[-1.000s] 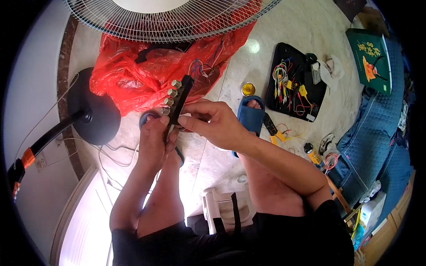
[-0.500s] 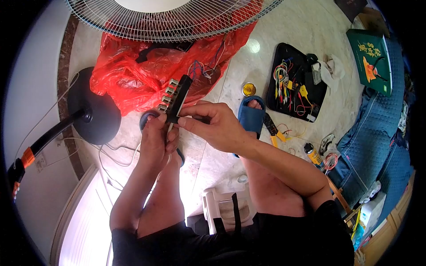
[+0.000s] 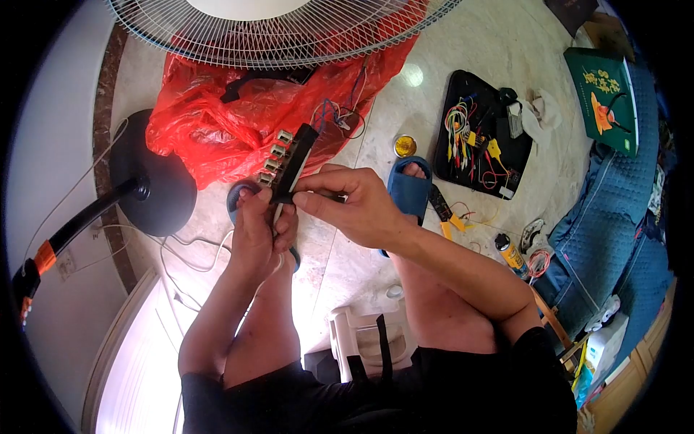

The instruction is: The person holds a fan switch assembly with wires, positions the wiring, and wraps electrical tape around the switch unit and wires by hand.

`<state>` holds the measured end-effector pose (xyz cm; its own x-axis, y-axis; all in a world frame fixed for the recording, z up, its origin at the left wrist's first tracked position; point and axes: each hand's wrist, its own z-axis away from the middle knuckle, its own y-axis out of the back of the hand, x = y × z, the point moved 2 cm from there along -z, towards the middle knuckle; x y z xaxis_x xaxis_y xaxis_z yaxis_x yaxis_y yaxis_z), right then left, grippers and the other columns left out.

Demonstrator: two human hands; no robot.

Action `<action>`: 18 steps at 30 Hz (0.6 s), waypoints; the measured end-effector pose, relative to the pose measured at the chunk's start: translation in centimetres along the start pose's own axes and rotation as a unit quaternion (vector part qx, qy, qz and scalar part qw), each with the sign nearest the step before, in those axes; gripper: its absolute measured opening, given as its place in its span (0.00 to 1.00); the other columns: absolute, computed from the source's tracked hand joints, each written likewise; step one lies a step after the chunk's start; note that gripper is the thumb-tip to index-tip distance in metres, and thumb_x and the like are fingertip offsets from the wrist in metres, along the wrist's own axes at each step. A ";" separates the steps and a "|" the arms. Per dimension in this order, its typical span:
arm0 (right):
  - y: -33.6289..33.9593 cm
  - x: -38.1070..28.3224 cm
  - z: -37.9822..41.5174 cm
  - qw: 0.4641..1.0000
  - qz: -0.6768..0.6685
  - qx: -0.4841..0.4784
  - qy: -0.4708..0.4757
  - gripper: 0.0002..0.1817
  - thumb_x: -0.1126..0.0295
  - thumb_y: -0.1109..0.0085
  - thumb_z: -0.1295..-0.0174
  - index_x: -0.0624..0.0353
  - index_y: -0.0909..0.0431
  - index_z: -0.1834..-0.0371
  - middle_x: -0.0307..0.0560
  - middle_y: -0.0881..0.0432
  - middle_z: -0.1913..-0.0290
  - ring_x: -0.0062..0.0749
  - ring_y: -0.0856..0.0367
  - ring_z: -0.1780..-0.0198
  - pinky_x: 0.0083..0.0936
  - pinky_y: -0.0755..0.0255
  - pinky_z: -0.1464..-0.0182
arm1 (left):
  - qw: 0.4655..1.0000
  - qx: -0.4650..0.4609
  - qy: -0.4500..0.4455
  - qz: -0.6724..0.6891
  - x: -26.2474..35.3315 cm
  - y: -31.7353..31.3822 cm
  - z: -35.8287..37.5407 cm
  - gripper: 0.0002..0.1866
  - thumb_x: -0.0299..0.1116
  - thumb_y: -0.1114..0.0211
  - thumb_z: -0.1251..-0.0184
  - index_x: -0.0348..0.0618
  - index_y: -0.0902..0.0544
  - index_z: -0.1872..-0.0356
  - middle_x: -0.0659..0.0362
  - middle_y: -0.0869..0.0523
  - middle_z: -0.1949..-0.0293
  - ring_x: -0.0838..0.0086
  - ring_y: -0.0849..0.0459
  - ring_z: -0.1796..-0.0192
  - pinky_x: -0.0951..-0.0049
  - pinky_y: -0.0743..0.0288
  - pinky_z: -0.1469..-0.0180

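Note:
My left hand (image 3: 254,220) is closed around the lower end of a black strip (image 3: 296,163) with several pale, square, key-like pieces along its left side. Blue and dark wires (image 3: 331,112) come off its upper end. A white cord (image 3: 278,211) runs down from the lower end past my left fingers. My right hand (image 3: 354,206) is closed at the strip's right side, thumb and forefinger pinched near its lower end. Between those fingers shows a slim dark rod (image 3: 334,197); its tip and exact kind are hidden.
A fan grille (image 3: 289,50) overhangs a red plastic bag (image 3: 210,130). At left is a round black base (image 3: 155,188) with a pole. A black tool case (image 3: 452,163) with clip leads, yellow-handled pliers (image 3: 448,219), a small tin (image 3: 405,146) and a spray can (image 3: 510,255) lie right.
The strip's upper end has shifted slightly right and down, and the wires with it. Both hands stay in nearly the same place, still closed.

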<state>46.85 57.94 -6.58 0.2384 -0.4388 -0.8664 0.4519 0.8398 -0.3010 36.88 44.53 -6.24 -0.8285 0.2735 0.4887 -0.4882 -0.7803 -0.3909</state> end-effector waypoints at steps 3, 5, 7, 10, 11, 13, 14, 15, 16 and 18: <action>0.1 -0.4 -0.1 1.000 0.022 -0.003 0.006 0.11 0.70 0.37 0.36 0.65 0.16 0.55 0.41 0.16 0.66 0.17 0.23 0.66 0.18 0.30 0.64 | 1.000 -0.008 -0.015 0.012 0.0 -0.2 0.0 0.23 0.56 0.53 0.26 0.48 0.26 0.70 0.69 0.34 0.83 0.83 0.41 0.87 0.81 0.48 0.84; 0.5 -0.6 -0.3 0.993 0.108 0.011 0.052 0.11 0.69 0.36 0.37 0.63 0.15 0.56 0.43 0.16 0.66 0.21 0.21 0.66 0.21 0.29 0.64 | 1.000 0.011 -0.018 0.018 -0.2 0.0 -0.1 0.23 0.56 0.53 0.26 0.48 0.26 0.70 0.69 0.34 0.83 0.83 0.42 0.87 0.81 0.49 0.84; 0.5 -0.8 -0.3 0.985 0.150 0.018 0.079 0.11 0.67 0.36 0.38 0.61 0.15 0.57 0.45 0.16 0.66 0.24 0.20 0.66 0.23 0.28 0.63 | 1.000 0.016 -0.020 0.017 -0.3 0.2 -0.1 0.23 0.57 0.53 0.26 0.48 0.26 0.70 0.69 0.34 0.83 0.83 0.42 0.87 0.81 0.50 0.84; 0.5 -1.1 -0.1 0.983 0.160 0.017 0.089 0.10 0.68 0.34 0.40 0.61 0.15 0.59 0.45 0.18 0.67 0.25 0.21 0.67 0.22 0.29 0.64 | 1.000 0.004 -0.022 0.008 -0.4 0.2 -0.1 0.23 0.57 0.53 0.26 0.48 0.26 0.69 0.69 0.35 0.83 0.84 0.43 0.87 0.81 0.51 0.84; 0.6 -1.2 -0.1 0.981 0.170 0.017 0.093 0.09 0.71 0.34 0.40 0.62 0.15 0.59 0.43 0.19 0.66 0.22 0.22 0.67 0.20 0.30 0.65 | 1.000 0.003 -0.022 0.009 -0.4 0.2 -0.1 0.23 0.57 0.53 0.26 0.48 0.26 0.69 0.69 0.35 0.83 0.84 0.43 0.87 0.81 0.51 0.84; 0.7 -1.3 -0.1 0.977 0.187 0.024 0.103 0.08 0.73 0.33 0.40 0.63 0.16 0.60 0.42 0.20 0.66 0.18 0.24 0.67 0.17 0.31 0.66 | 1.000 -0.002 -0.025 0.006 -0.4 0.2 -0.1 0.24 0.57 0.53 0.26 0.48 0.26 0.69 0.69 0.35 0.83 0.84 0.43 0.87 0.81 0.51 0.84; 0.7 -1.4 -0.1 0.975 0.192 0.030 0.108 0.07 0.73 0.33 0.40 0.64 0.16 0.60 0.42 0.20 0.66 0.18 0.24 0.67 0.17 0.31 0.66 | 1.000 -0.005 -0.027 0.001 -0.4 0.1 -0.1 0.24 0.58 0.53 0.26 0.47 0.26 0.69 0.69 0.35 0.83 0.84 0.43 0.87 0.80 0.51 0.84; 0.7 -1.4 -0.1 0.973 0.198 0.037 0.113 0.07 0.73 0.33 0.41 0.64 0.16 0.61 0.42 0.20 0.66 0.18 0.24 0.67 0.17 0.31 0.66 | 1.000 -0.009 -0.029 -0.003 -0.3 0.1 -0.1 0.24 0.58 0.53 0.26 0.47 0.26 0.70 0.69 0.35 0.83 0.84 0.43 0.87 0.80 0.51 0.83; 0.7 -1.4 -0.1 0.973 0.199 0.034 0.112 0.07 0.73 0.33 0.40 0.64 0.16 0.61 0.41 0.20 0.66 0.17 0.24 0.67 0.17 0.31 0.66 | 0.999 -0.018 -0.031 -0.007 -0.3 0.0 -0.1 0.25 0.58 0.54 0.26 0.47 0.26 0.70 0.69 0.35 0.83 0.84 0.43 0.87 0.80 0.51 0.83; 0.7 -1.4 -0.3 0.973 0.200 0.028 0.112 0.08 0.73 0.33 0.40 0.64 0.16 0.60 0.40 0.20 0.65 0.16 0.24 0.66 0.16 0.31 0.65 | 0.999 -0.035 -0.034 -0.014 -0.2 0.0 0.0 0.26 0.59 0.55 0.26 0.47 0.26 0.70 0.69 0.35 0.83 0.84 0.43 0.87 0.80 0.51 0.83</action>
<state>46.60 59.21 -5.69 0.2151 0.0055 -0.9766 0.4080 0.9081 0.0949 37.09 44.48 -6.35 -0.7947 0.2545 0.5511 -0.5313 -0.7308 -0.4287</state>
